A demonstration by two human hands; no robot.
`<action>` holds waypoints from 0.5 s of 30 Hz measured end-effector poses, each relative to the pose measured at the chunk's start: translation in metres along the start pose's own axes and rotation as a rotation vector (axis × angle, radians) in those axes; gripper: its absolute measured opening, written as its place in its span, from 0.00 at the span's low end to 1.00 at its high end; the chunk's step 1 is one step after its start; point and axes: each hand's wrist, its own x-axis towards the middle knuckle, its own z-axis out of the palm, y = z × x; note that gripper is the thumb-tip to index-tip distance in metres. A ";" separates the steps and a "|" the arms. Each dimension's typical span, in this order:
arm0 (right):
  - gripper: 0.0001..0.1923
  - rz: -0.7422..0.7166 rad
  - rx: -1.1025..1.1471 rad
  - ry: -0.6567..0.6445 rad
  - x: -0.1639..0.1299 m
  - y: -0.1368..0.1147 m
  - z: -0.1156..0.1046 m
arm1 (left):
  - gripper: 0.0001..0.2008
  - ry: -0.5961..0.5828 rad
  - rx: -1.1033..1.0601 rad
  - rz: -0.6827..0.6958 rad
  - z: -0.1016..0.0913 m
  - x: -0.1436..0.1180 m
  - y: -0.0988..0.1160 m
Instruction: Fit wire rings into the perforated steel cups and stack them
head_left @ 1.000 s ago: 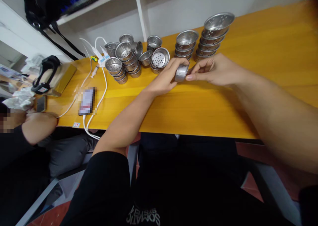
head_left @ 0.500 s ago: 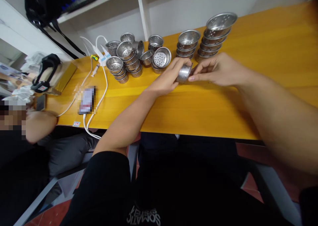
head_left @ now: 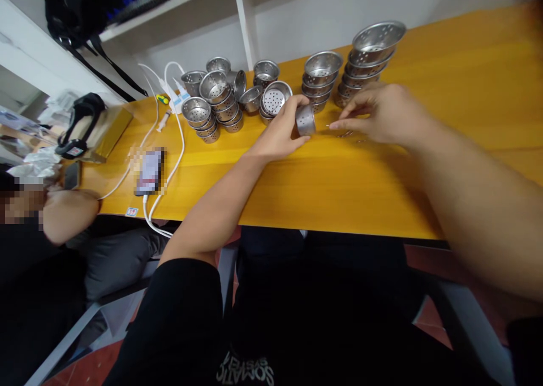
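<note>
My left hand (head_left: pixel 282 128) is closed around a small perforated metal cup (head_left: pixel 305 120), tilted on its side just above the table. To its right, my right hand (head_left: pixel 377 114) is slightly blurred, its thumb and forefinger pinched together, apart from the cup. Something tiny may show at those fingertips, too small to name. Thin, shiny wire-like pieces (head_left: pixel 345 134) lie on the table under that hand. Behind the hands rise a stack of perforated cups (head_left: pixel 322 69) and a taller stack of wider ones (head_left: pixel 375 43).
More metal cups (head_left: pixel 214 89) stand in stacks at the back left, one lying on its side. Left of them are a power strip (head_left: pixel 180 100), white cables, a syringe (head_left: pixel 163 121) and a phone (head_left: pixel 150 171). A person's arm (head_left: pixel 70 213) rests at the far left.
My right hand has come away from the cup toward the right. The cup in my left hand has shifted slightly left and turned. The wire-like pieces now show beneath my right hand.
</note>
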 end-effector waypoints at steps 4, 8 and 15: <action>0.22 -0.077 -0.143 -0.208 0.004 0.033 -0.012 | 0.35 0.006 -0.078 -0.016 0.003 -0.002 -0.001; 0.15 -0.112 -0.201 -0.329 0.007 0.045 -0.015 | 0.34 0.025 -0.093 0.009 0.010 -0.003 -0.004; 0.22 -0.270 -0.030 -0.077 -0.004 -0.008 -0.015 | 0.39 0.055 -0.204 0.082 0.024 0.000 -0.020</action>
